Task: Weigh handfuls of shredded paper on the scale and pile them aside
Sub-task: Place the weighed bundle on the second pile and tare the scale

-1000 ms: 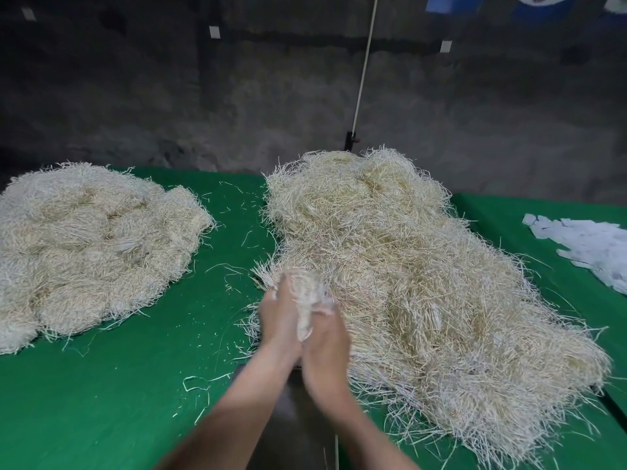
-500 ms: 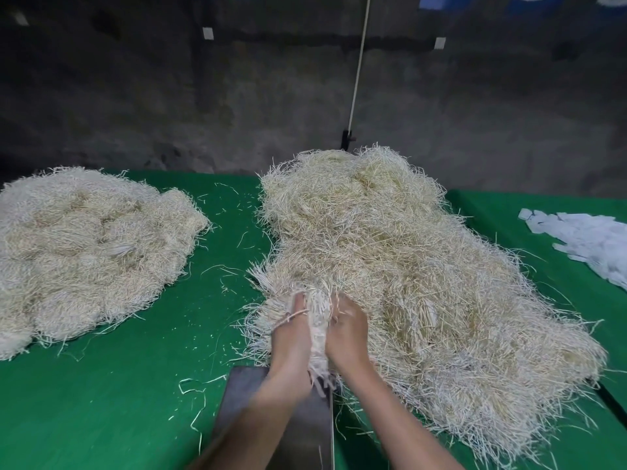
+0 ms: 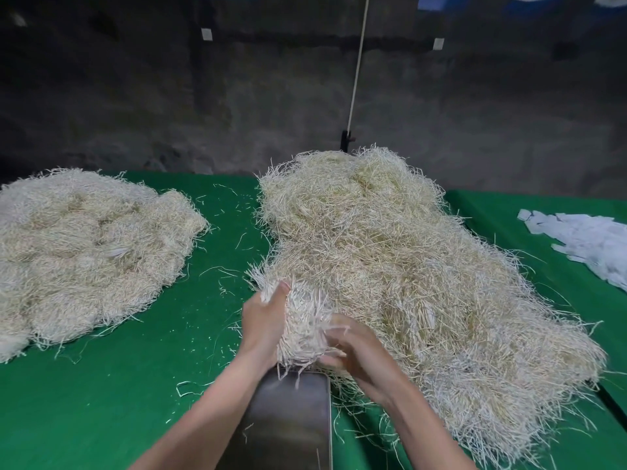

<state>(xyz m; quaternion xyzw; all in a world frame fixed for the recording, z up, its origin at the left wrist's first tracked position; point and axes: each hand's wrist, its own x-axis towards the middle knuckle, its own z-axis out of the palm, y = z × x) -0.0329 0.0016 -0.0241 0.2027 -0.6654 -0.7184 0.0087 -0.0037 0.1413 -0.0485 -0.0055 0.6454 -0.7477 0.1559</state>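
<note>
Handful of shredded paper is gripped by left hand and right hand, seemingly just above scale.

no legible text anywhere

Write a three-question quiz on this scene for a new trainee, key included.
1. True or false: the left hand and right hand both grip one handful of shreds.
2. Where is the scale? A) by the far wall B) below the hands, at the near edge C) at the far right
3. Count: how many big piles of shreds lie on the table?

Key: 1 true. 2 B. 3 two, the left pile and the middle pile.
</note>
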